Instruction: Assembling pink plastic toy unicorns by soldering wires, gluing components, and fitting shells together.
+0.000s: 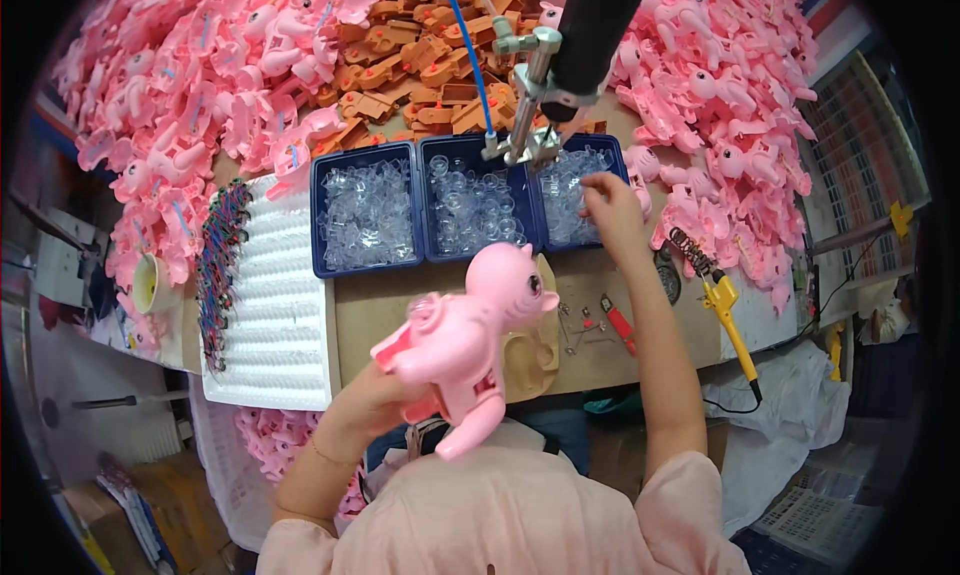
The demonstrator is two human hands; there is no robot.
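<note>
My left hand [378, 395] is closed round a pink plastic toy animal [478, 320], holding it up over the near edge of the table. The toy has a round head, a dark eye and a leg hanging down; it hides most of my left fingers. At the right-hand blue bin [583, 243], my right hand [612, 207] has its fingers bent and pinched together above small clear plastic parts [562, 187]. Whatever they pinch, if anything, is too small to make out.
Two more blue bins of clear parts [368, 215] adjoin it, under a black tool on a metal arm [535, 95]. Orange parts [430, 50] and pink shells [200, 95] pile behind. A white ridged tray [270, 305], red-handled cutters [618, 325] and a yellow soldering iron [735, 335] flank me.
</note>
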